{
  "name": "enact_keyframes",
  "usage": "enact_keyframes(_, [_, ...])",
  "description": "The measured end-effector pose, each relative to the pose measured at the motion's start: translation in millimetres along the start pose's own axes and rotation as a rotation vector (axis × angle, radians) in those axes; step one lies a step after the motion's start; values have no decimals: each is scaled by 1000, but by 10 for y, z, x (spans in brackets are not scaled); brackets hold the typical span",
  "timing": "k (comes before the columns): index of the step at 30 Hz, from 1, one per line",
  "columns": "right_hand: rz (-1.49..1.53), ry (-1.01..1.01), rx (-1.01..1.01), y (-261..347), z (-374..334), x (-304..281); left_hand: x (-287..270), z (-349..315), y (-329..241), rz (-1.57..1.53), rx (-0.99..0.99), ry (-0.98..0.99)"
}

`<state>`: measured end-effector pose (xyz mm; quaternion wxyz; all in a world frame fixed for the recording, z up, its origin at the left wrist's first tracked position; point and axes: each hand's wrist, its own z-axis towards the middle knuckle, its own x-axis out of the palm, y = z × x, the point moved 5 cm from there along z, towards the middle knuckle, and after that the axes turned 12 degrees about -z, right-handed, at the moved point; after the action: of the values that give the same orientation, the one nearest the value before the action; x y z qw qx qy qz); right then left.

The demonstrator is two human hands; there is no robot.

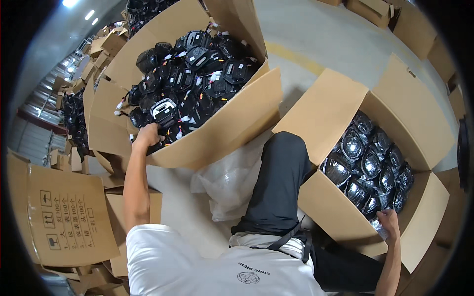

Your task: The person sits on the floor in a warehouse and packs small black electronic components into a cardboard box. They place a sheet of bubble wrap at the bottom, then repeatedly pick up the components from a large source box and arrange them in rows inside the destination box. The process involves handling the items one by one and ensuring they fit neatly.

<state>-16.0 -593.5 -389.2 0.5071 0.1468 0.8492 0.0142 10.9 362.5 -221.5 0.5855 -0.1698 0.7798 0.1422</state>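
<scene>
On the left, a large open carton (212, 143) is heaped with black plastic units (197, 58) that have wires and small white connectors. My left hand (149, 134) reaches over its near edge and is closed among the units; what its fingers hold is hidden. One unit with a pale curved marking (164, 111) lies just beyond that hand. To the right, a second open carton (326, 200) contains several shiny dark lamps wrapped in clear film (370, 163). At its near corner my right hand (389, 225) is closed on a film-wrapped lamp (378, 228), which shows only in part.
Crumpled clear plastic sheeting (227, 185) lies on the floor between the cartons, beside my bent knee (281, 163). A printed carton (69, 217) stands at the lower left. Raised flaps (410, 93) surround the right carton. More boxes (419, 29) line the far right.
</scene>
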Motion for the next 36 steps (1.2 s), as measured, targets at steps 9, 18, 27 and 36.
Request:
enact_keyframes(9, [102,47,-119,-237,-132,160,-229,-376,-92,-70,10,249])
enact_keyframes(18, [327,21,-85,-253,-244,31,-222,-417,200,145,160,113])
enact_keyframes(27, [177,-6,-110,-131,-323,-66,-1147,-729,-336,-168,480,-556])
enact_keyframes(36, [590,-231,-408,1675,-1030,-1012,-1372,-1528,-3245,-475,1237,-877])
